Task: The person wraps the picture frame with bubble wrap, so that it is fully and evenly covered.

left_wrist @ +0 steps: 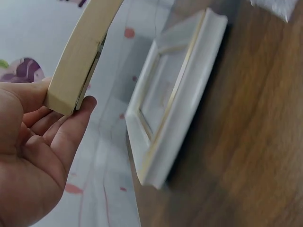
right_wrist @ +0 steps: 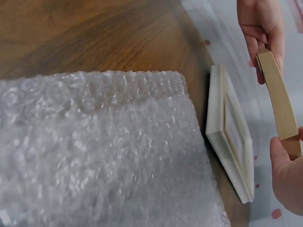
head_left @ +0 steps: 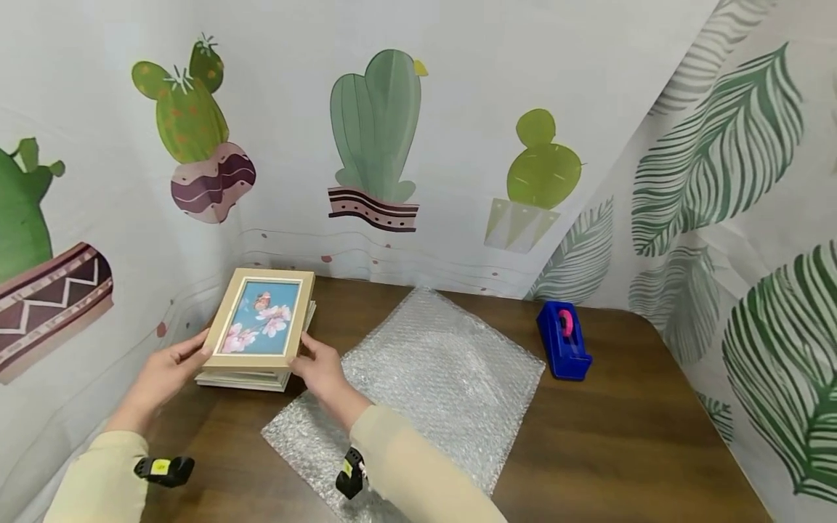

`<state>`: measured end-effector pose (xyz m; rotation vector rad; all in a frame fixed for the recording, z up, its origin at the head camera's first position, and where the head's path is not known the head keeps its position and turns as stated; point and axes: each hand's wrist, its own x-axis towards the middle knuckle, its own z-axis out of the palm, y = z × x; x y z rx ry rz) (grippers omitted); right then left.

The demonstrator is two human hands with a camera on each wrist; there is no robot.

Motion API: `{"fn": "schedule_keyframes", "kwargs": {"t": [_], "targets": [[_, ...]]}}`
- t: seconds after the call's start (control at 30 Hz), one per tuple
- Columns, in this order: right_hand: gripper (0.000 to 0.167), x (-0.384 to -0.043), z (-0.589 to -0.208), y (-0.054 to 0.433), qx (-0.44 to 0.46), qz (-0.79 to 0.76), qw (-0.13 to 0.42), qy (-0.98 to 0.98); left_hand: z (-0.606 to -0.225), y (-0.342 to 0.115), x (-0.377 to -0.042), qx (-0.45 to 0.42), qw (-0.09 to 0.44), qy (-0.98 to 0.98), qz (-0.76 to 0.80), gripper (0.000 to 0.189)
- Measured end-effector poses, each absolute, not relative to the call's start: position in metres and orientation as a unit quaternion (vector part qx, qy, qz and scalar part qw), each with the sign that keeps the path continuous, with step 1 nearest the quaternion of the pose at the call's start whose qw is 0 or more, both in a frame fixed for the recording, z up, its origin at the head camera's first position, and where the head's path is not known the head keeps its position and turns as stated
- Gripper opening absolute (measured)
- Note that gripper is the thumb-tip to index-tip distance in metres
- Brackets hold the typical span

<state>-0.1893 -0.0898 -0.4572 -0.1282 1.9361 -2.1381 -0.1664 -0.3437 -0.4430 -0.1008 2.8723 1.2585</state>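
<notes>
Head view, far left: your left hand (head_left: 165, 374) pinches the tan frame (head_left: 263, 317) by its left side, near the close corner. The frame holds a blue picture with pink flowers, and it faces up. Under it is a white frame (left_wrist: 201, 90), lying flat on the brown counter (head_left: 628, 414). Both wrist views show a gap between the two, so the tan frame is up in the air and not touching the white one. Next, your right hand (head_left: 325, 374) grips the tan frame by its right side, so the fingers of both hands have a hold on it. Your right arm reaches over the bubble wrap (head_left: 445, 370), which is spread out in the middle. Right of the wrap sits the blue tape holder (head_left: 564, 352), with a pink ring in it, and no hand is on it.

I think the step you are on is lifting the tan frame off the white one. The next move seems to call for a firm, even hold on both sides. If you take it right to the wrap, keep it flat and high enough not to bump the white frame.
</notes>
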Motion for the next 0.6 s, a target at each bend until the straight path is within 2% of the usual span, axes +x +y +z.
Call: {"fn": "schedule_keyframes", "kwargs": {"t": [0.27, 0.6], "targets": [[0.063, -0.181, -0.447, -0.057, -0.027, -0.737, 0.129, 0.662, -0.433, -0.321, -0.16, -0.019, -0.024, 0.915, 0.402, 0.062], [0.063, -0.167, -0.432, -0.009, -0.034, -0.74, 0.142, 0.657, -0.421, -0.281, -0.15, 0.009, -0.028, 0.901, 0.432, 0.057]]}}
